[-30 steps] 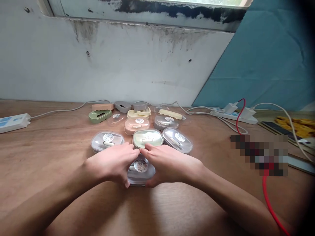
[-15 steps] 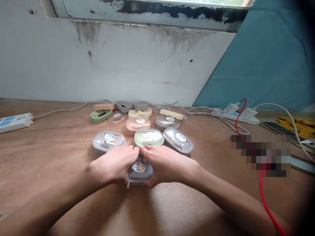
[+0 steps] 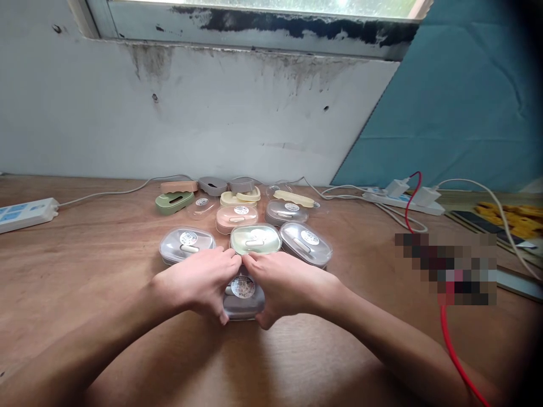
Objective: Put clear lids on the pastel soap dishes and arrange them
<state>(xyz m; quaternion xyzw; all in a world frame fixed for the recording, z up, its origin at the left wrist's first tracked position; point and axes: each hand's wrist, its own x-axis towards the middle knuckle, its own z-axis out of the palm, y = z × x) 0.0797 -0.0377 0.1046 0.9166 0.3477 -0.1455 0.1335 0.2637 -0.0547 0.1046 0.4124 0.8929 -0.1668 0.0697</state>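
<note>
A grey box with a clear lid and round sticker (image 3: 243,305) lies on the wooden table nearest me. My left hand (image 3: 203,280) grips its left side and my right hand (image 3: 282,285) its right side, thumbs at the near edge, fingertips at the far edge. Just beyond the fingertips sits a green lidded box (image 3: 255,238). Left of it is a grey lidded box (image 3: 180,240), and another grey box (image 3: 307,243) lies tilted on its right. A pink box (image 3: 235,217) and a further grey box (image 3: 286,212) stand behind.
Loose parts lie near the wall: a green piece (image 3: 173,203), a yellow strip (image 3: 294,198) and a clear lid (image 3: 201,207). Power strips sit left (image 3: 29,215) and right (image 3: 407,199). A red cable (image 3: 452,339) runs down the right side.
The view has shifted slightly. Both thumbs have moved a little along the near edge of the grey box, and my hands still hold it.
</note>
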